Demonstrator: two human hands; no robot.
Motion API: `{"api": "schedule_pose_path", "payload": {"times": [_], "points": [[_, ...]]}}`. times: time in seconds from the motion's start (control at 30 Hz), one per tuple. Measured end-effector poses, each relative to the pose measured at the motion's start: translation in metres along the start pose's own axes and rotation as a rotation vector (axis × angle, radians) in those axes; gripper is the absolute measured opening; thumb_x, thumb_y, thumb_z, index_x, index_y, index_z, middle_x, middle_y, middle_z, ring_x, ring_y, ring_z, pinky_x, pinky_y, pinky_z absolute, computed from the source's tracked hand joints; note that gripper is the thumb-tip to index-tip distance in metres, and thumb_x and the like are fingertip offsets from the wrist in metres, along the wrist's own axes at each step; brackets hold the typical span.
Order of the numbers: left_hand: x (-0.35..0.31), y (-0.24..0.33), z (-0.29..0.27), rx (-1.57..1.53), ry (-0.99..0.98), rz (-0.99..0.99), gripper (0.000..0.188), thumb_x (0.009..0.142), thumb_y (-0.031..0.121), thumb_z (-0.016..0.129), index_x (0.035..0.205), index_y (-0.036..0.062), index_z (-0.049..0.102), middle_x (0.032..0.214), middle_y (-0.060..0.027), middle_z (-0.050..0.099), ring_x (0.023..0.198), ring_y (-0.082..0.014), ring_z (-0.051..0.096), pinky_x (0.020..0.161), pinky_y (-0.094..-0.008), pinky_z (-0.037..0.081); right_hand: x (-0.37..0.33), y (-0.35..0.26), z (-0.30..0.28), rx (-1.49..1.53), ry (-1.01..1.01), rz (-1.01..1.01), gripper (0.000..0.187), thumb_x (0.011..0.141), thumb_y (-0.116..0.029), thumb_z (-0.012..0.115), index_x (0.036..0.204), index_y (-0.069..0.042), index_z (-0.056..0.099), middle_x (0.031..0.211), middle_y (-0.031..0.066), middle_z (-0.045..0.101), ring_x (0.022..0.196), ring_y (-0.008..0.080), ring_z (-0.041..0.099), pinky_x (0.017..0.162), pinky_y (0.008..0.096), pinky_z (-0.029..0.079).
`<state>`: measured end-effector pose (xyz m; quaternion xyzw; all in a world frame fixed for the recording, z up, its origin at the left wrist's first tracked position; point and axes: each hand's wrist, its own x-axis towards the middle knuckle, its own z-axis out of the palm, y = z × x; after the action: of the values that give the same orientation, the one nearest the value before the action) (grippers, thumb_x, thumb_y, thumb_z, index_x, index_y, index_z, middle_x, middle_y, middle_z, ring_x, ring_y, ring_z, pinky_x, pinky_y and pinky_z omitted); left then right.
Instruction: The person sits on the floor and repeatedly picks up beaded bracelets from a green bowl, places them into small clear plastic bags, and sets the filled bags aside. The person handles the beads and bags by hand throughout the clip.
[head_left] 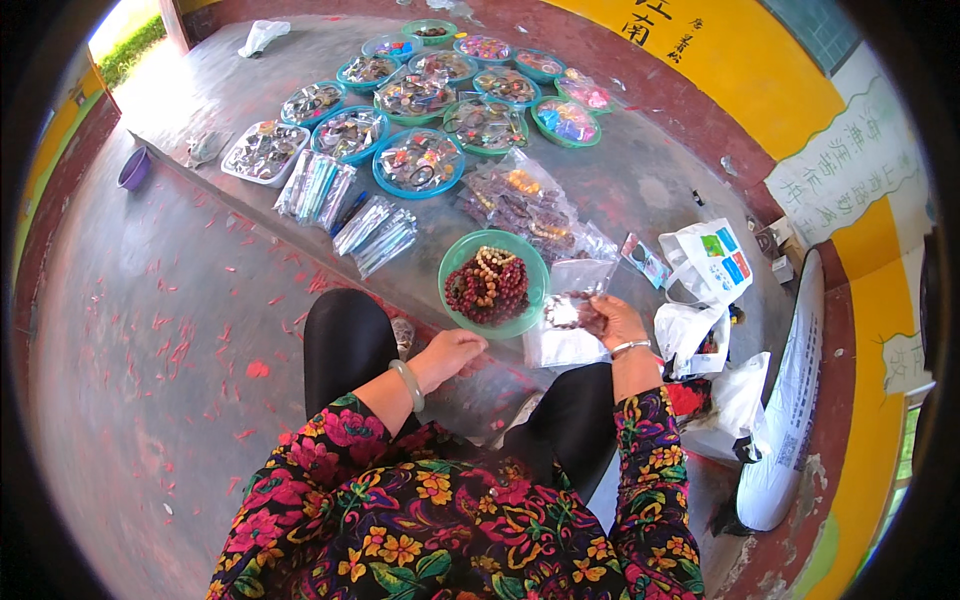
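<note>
A green plastic bowl (545, 292) stands in front of my knees, holding dark red and tan bead bracelets (488, 286). My left hand (452, 357), a pale bangle on its wrist, is beside the bowl's near rim with its fingers closed; what they hold, if anything, is hidden. To the right of the bowl, my right hand (618, 325) grips the edge of a clear plastic bag (566, 312) with dark beads showing in it. Underneath lies a stack of clear plastic bags (558, 348).
Beyond lie bagged bead strings (530, 205) and bundles of wrapped pens (375, 235). Several basins of small trinkets (420, 163) stand farther off. White shopping bags (708, 262) and a long white wrapped roll (790, 400) are at the right. A purple bucket (134, 169) sits far left.
</note>
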<state>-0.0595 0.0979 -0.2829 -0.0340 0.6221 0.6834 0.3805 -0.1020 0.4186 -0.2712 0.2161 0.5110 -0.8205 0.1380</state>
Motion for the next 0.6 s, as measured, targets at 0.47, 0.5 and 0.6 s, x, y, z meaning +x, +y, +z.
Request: {"api": "schedule_pose_path", "payload": {"times": [0.47,0.5,0.6], "points": [[0.022,-0.014,0.011,0.302,-0.106,0.116,0.023,0.087,0.018,0.05,0.101,0.002,0.057,0.084,-0.0048,0.061,0.071,-0.0098,0.057,0.057,-0.0225,0.046,0.119,-0.029,-0.108,0.053,0.446,-0.15,0.015,0.083,-0.016,0.05,0.091,-0.004,0.056,0.084,0.0123,0.062,0.067,0.0222,0.061,0.055,0.0346,0.049],[0.021,-0.014,0.011,0.295,-0.099,0.11,0.023,0.087,0.018,0.05,0.101,0.0019,0.057,0.084,-0.0049,0.061,0.071,-0.0097,0.057,0.057,-0.0226,0.046,0.123,-0.025,-0.108,-0.046,0.559,-0.012,0.016,0.083,-0.016,0.05,0.093,-0.004,0.055,0.085,0.0123,0.062,0.069,0.0228,0.061,0.056,0.0347,0.049],[0.017,-0.012,0.012,0.319,-0.092,0.108,0.023,0.086,0.018,0.049,0.101,0.0015,0.057,0.083,-0.0054,0.062,0.07,-0.0097,0.057,0.057,-0.0231,0.046,0.123,-0.004,-0.11,-0.19,0.731,0.256,0.021,0.083,-0.017,0.05,0.1,-0.004,0.053,0.086,0.0122,0.062,0.072,0.0242,0.062,0.059,0.0346,0.05]]}}
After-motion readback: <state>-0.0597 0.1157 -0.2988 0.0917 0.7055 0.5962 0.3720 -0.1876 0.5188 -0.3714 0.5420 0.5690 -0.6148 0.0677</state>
